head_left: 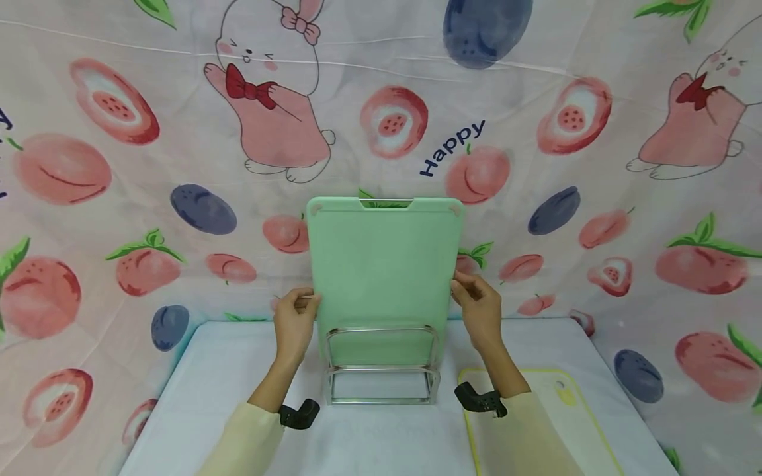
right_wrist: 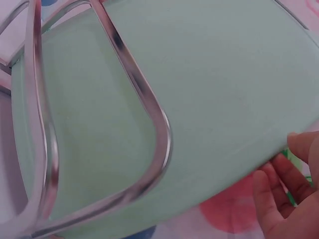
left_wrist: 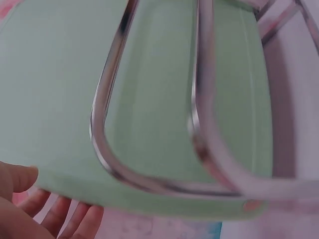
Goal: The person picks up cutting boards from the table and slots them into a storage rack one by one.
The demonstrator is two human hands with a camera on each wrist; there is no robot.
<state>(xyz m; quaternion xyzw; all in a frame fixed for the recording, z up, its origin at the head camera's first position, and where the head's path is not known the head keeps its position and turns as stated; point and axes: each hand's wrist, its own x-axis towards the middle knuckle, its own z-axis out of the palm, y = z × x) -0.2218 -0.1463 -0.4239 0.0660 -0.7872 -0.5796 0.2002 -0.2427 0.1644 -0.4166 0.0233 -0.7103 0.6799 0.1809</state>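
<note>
A light green cutting board [head_left: 383,264] stands upright in a shiny metal rack [head_left: 381,367], its lower part behind the rack's front bars. My left hand [head_left: 296,320] pinches the board's left edge, thumb on the front face and fingers behind, as the left wrist view shows at the board [left_wrist: 55,99]. On the opposite edge, my right hand [head_left: 479,311] holds the board the same way, at about the same height. The right wrist view has the thumb tip right at the edge of the board [right_wrist: 224,89], with the rack's curved bar [right_wrist: 162,134] beside it.
A white cutting board with a yellow-green rim [head_left: 544,380] lies flat on the white table [head_left: 250,357] at the right, partly under my right forearm. Behind the table hangs a cloth [head_left: 381,59] printed with rabbits and fruit.
</note>
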